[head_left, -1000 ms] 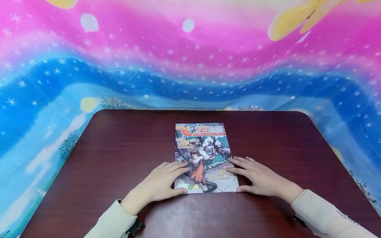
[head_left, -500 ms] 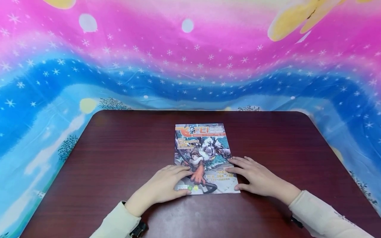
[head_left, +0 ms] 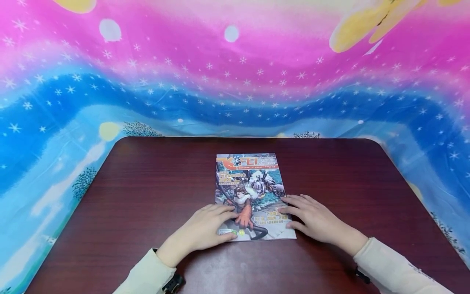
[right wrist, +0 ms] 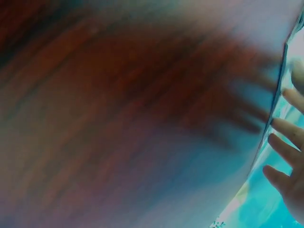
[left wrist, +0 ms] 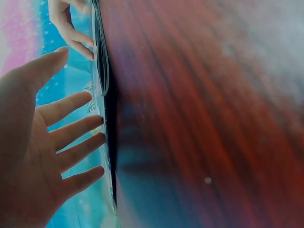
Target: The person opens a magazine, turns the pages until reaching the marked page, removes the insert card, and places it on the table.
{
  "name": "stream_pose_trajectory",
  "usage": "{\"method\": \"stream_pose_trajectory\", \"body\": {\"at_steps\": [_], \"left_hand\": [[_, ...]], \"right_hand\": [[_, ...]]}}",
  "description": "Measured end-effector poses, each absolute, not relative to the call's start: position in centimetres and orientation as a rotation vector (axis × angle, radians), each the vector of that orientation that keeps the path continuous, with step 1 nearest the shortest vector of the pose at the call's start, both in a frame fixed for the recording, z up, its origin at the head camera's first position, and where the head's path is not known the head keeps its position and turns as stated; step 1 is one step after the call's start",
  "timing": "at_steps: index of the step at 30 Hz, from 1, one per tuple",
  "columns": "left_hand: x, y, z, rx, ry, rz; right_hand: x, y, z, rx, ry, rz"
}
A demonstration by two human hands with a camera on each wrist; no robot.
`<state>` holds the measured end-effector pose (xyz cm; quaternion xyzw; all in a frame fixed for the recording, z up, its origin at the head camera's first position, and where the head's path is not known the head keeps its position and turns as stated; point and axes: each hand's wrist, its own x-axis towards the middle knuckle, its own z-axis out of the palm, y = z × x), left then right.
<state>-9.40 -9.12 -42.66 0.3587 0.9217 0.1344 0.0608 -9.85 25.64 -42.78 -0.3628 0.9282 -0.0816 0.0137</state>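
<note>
Glossy magazine (head_left: 253,192) framed, cover side up

A person's left hand (head_left: 200,230) and right hand (head_left: 317,218) flank the lower half of the magazine, which lies face up near the middle of a dark reddish-brown tabletop (head_left: 154,183), its title toward the far edge. The left hand's fingers and thumb reach over the left side onto the cover; the right hand's fingertips come just over the right side. Both hands are slack, fingers spread, clasping nothing. How firmly they press, an onlooker cannot tell.

The positioning looks mostly done: the magazine sits roughly square to the tabletop with its cover down over the pages and no page turned. What is left appears slight, perhaps a touch of straightening, with neither hand yet off it. A dark line shows along the underside from the left wrist; whether it is shadow or a small lift is unclear.

Behind, a pink and blue cloth (head_left: 235,81) patterned with snowflakes meets the tabletop's far edge. Pale sleeves, left (head_left: 147,273) and right (head_left: 396,265), reach in from the near side, a black strap (head_left: 173,282) beneath the left one. The hands themselves are the chief obstruction, the left hiding part of the cover's lower left.
</note>
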Motion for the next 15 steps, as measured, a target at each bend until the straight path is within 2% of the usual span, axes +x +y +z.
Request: {"method": "stream_pose_trajectory", "body": {"at_steps": [15], "left_hand": [[-9.30, -8.95, -42.46, 1.044, 2.789, 0.433]], "right_hand": [[-10.19, 25.48, -42.19, -1.107, 2.790, -0.346]]}}
